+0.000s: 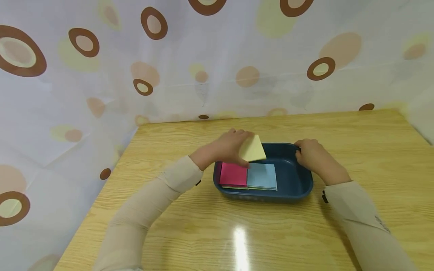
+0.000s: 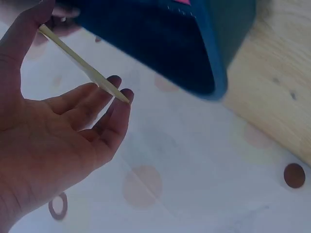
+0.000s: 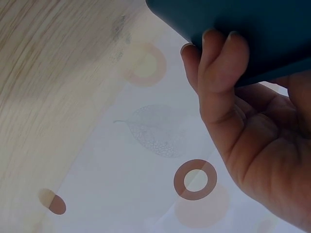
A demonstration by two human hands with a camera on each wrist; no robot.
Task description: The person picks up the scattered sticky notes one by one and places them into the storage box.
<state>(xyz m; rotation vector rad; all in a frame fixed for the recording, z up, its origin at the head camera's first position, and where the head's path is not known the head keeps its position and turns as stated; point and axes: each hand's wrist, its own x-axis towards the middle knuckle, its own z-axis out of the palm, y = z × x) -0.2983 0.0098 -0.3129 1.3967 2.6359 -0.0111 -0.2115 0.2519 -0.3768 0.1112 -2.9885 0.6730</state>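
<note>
A dark blue plastic bin point(image 1: 293, 177) stands on the table. Inside it, at the left, lie a pink sticky note pad point(image 1: 234, 175) and a light blue sticky note pad point(image 1: 262, 175) side by side, with yellowish edges showing under them. Above the bin's back left part, my left hand point(image 1: 230, 147) pinches a pale yellow sticky note pad point(image 1: 253, 149) between thumb and fingers. The left wrist view shows this yellow pad point(image 2: 82, 63) edge-on. My right hand point(image 1: 313, 158) grips the bin's right back rim, its fingers curled against the outer wall point(image 3: 272, 39).
The wood-grain table point(image 1: 190, 233) reaches round the bin on all sides. A white sheet with brown and yellow circles point(image 1: 217, 67) hangs behind the table and along its left side.
</note>
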